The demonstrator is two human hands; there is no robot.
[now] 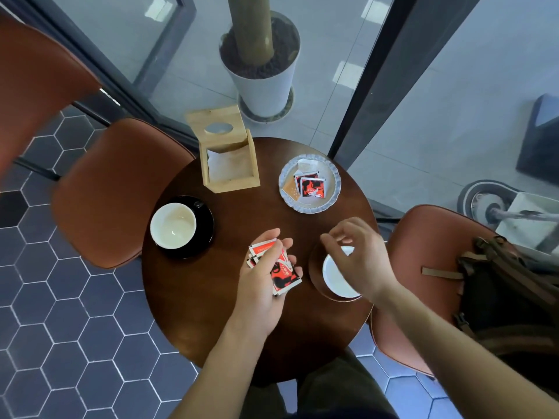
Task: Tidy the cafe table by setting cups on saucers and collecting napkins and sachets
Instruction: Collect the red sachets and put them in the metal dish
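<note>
Both forearms are reaching in from the near edge over the round counter [242, 328]. L hand [266, 276] is lying palm-up, thumb and fingers curling round a fanned stack of red sachets [279, 269], so that grip is full. R hand [357, 252] is hovering over the white cup [337, 279] on its brown saucer [314, 267], fingers loosely bent, pinching nothing I can make out.

Plate [332, 182] w/ more sachets is sitting ahead and a bit right of the stack, nearer the R hand, but the L one is carrying the load. Probably next: stack going forward-right onto that plate.

Other cup [173, 225] is already sitting on the black saucer [205, 216], far left. Napkins are lying in the wooden box [230, 164].
</note>
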